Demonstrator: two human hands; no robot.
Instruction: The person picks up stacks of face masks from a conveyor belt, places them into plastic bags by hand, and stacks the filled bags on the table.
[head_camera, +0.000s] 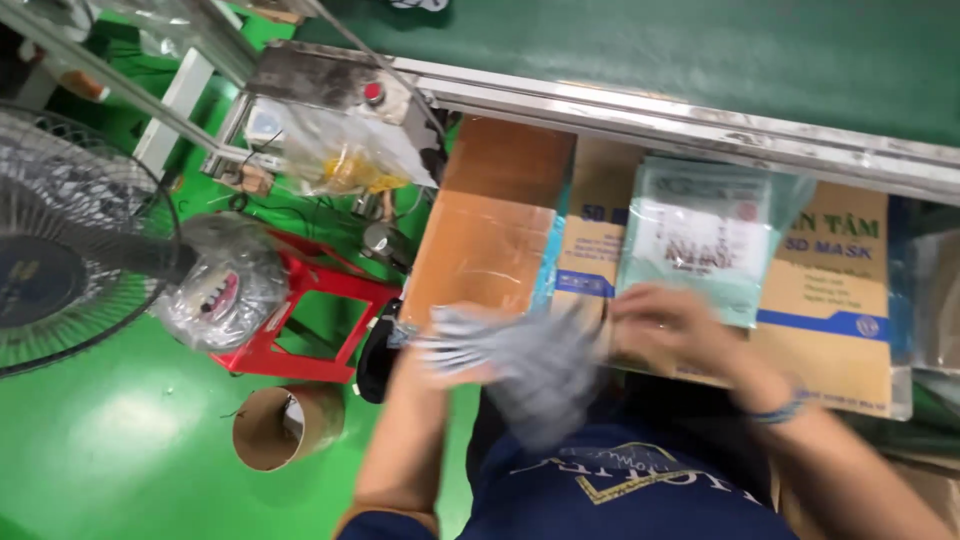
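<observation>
We are looking down into a factory packing line. A green conveyor belt (700, 50) runs across the top behind a metal rail (700, 120), and printed cardboard cartons (830, 300) lie flat on the worktop beside a sealed plastic pack (695, 240). The floor (100, 440) is painted bright green, as in a production hall. A standing fan (60, 240), a red stool (310, 320) and a cardboard tube core (285, 425) sit alongside.
</observation>
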